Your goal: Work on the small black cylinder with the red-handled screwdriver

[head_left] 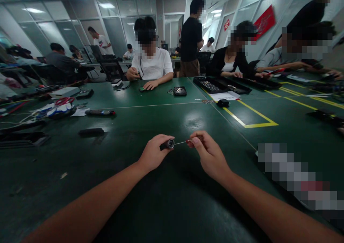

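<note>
over the green surface [129,137], left grip [153,151] clasps a dark cylinder [170,143]; right grip [211,152] pinches a screwdriver [189,141] at its end.

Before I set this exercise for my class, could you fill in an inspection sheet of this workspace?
Surface: green tabletop, marked with yellow tape at the right.
Job's things: dark cylinder, its ringed end showing; thin-shafted tool pointing at that end, contact unclear.
Clutter: dark case and red-tipped pen-shaped tool at the left; small black block farther off.
Hands: left hand has its fingers around the cylinder; right hand grips the tool's handle.
Cables: red coil, probably cable, in the left-hand pile.
Surroundings: person in white shirt seated opposite; others sit or stand nearby.
</note>
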Demonstrator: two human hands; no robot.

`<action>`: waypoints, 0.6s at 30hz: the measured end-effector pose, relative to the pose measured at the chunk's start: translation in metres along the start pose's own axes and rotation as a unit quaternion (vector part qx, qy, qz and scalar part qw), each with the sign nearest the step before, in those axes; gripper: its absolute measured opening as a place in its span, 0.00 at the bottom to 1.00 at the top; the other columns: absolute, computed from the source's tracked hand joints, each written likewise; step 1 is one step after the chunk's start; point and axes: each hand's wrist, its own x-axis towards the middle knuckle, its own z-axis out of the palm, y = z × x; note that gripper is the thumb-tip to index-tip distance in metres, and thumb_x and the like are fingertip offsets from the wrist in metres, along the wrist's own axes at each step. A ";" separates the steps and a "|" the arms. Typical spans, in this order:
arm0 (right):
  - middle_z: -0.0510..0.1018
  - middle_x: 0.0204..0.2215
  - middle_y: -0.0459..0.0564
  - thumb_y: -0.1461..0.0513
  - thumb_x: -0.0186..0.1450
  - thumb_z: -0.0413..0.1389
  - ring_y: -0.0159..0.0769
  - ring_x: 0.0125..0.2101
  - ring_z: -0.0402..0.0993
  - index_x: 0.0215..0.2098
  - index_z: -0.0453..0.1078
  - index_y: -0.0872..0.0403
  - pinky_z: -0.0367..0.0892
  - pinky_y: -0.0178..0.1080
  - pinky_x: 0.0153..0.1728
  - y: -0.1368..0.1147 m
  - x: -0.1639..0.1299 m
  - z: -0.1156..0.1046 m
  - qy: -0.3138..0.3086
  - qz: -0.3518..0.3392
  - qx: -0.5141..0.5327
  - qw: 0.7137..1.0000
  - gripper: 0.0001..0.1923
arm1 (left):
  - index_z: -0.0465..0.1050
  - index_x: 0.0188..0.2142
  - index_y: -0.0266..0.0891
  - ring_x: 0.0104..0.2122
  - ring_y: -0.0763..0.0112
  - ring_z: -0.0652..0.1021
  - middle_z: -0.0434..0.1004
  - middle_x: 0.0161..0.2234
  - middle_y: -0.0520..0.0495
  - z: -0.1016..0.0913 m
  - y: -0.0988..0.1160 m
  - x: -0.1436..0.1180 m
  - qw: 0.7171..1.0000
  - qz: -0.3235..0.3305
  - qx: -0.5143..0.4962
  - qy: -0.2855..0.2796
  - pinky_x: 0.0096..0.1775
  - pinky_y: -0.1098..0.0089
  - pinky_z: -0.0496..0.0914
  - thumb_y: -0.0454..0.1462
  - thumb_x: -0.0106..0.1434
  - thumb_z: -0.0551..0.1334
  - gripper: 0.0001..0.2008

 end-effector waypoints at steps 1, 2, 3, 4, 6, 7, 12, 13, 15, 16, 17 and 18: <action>0.77 0.30 0.46 0.53 0.73 0.51 0.36 0.32 0.76 0.42 0.70 0.50 0.71 0.39 0.35 0.001 0.001 0.000 -0.007 0.007 0.022 1.000 0.11 | 0.77 0.51 0.43 0.49 0.63 0.78 0.79 0.48 0.46 0.000 0.000 0.000 1.000 0.000 0.000 0.003 0.53 0.59 0.71 0.31 0.63 0.67 0.17; 0.77 0.29 0.46 0.52 0.72 0.52 0.35 0.30 0.75 0.42 0.71 0.51 0.71 0.39 0.33 0.002 0.002 -0.001 -0.014 0.013 0.039 0.999 0.12 | 0.77 0.50 0.43 0.49 0.63 0.78 0.79 0.48 0.46 0.000 0.000 0.001 1.000 -0.002 0.001 0.007 0.53 0.59 0.71 0.30 0.62 0.67 0.17; 0.76 0.27 0.45 0.52 0.72 0.53 0.35 0.28 0.74 0.41 0.73 0.51 0.70 0.38 0.31 0.003 0.002 -0.001 -0.019 0.018 0.052 0.998 0.13 | 0.77 0.50 0.43 0.49 0.63 0.78 0.79 0.48 0.46 0.000 0.000 0.001 1.000 -0.004 0.001 0.012 0.53 0.58 0.71 0.30 0.62 0.68 0.17; 0.76 0.26 0.45 0.51 0.71 0.54 0.34 0.26 0.73 0.42 0.74 0.51 0.70 0.38 0.30 0.003 0.002 -0.001 -0.025 0.021 0.060 0.998 0.13 | 0.77 0.50 0.43 0.49 0.63 0.78 0.79 0.48 0.46 0.000 0.000 0.001 1.000 -0.008 0.003 0.016 0.54 0.58 0.71 0.29 0.62 0.68 0.17; 0.76 0.26 0.45 0.52 0.70 0.56 0.35 0.26 0.73 0.43 0.76 0.51 0.69 0.38 0.29 0.002 0.002 -0.001 -0.035 0.024 0.056 0.998 0.13 | 0.77 0.50 0.43 0.49 0.63 0.78 0.79 0.48 0.46 -0.001 0.001 0.001 1.000 -0.015 0.006 0.023 0.54 0.58 0.71 0.28 0.61 0.68 0.18; 0.77 0.26 0.45 0.52 0.70 0.56 0.35 0.27 0.74 0.44 0.76 0.51 0.69 0.38 0.30 0.001 0.001 -0.002 -0.037 0.024 0.044 0.998 0.13 | 0.77 0.49 0.42 0.49 0.63 0.78 0.79 0.48 0.46 -0.001 0.001 0.001 1.000 -0.017 0.007 0.025 0.54 0.58 0.71 0.28 0.60 0.68 0.18; 0.78 0.29 0.46 0.54 0.69 0.57 0.36 0.30 0.75 0.44 0.74 0.51 0.70 0.39 0.32 -0.001 0.002 -0.001 -0.006 0.033 0.039 0.999 0.11 | 0.77 0.50 0.43 0.49 0.63 0.77 0.79 0.48 0.47 -0.002 0.000 -0.001 1.000 -0.008 0.017 0.020 0.53 0.59 0.71 0.29 0.61 0.69 0.18; 0.76 0.27 0.45 0.53 0.69 0.57 0.36 0.29 0.74 0.43 0.74 0.51 0.69 0.38 0.31 -0.002 0.003 -0.001 -0.002 0.039 0.049 0.998 0.12 | 0.77 0.50 0.43 0.49 0.63 0.77 0.79 0.48 0.47 -0.002 0.001 -0.001 1.000 -0.005 0.020 0.019 0.53 0.59 0.71 0.29 0.61 0.69 0.18; 0.74 0.23 0.44 0.51 0.69 0.56 0.35 0.26 0.72 0.40 0.75 0.51 0.68 0.38 0.29 -0.002 0.003 -0.001 0.002 0.048 0.047 0.998 0.13 | 0.77 0.50 0.42 0.49 0.63 0.77 0.79 0.47 0.47 -0.002 0.002 0.000 1.000 -0.003 0.021 0.017 0.53 0.59 0.70 0.30 0.61 0.69 0.18; 0.74 0.23 0.44 0.51 0.69 0.56 0.35 0.25 0.72 0.40 0.75 0.51 0.67 0.38 0.28 -0.002 0.003 -0.001 0.004 0.049 0.035 0.998 0.14 | 0.77 0.50 0.42 0.49 0.64 0.77 0.79 0.47 0.47 -0.002 0.002 0.000 1.000 -0.005 0.020 0.017 0.53 0.60 0.70 0.30 0.61 0.69 0.18; 0.76 0.24 0.45 0.51 0.69 0.57 0.35 0.26 0.72 0.40 0.76 0.51 0.67 0.38 0.28 -0.003 0.002 -0.001 0.006 0.047 0.021 0.999 0.13 | 0.77 0.50 0.42 0.49 0.64 0.77 0.79 0.47 0.47 -0.002 0.003 0.000 1.000 -0.009 0.019 0.015 0.53 0.60 0.70 0.30 0.61 0.69 0.18; 0.77 0.26 0.46 0.51 0.68 0.58 0.36 0.27 0.73 0.40 0.76 0.51 0.67 0.39 0.29 -0.003 0.001 -0.001 0.007 0.041 0.007 0.999 0.13 | 0.77 0.50 0.42 0.49 0.64 0.77 0.79 0.47 0.47 -0.002 0.004 0.000 1.000 -0.012 0.018 0.014 0.53 0.60 0.70 0.29 0.61 0.69 0.18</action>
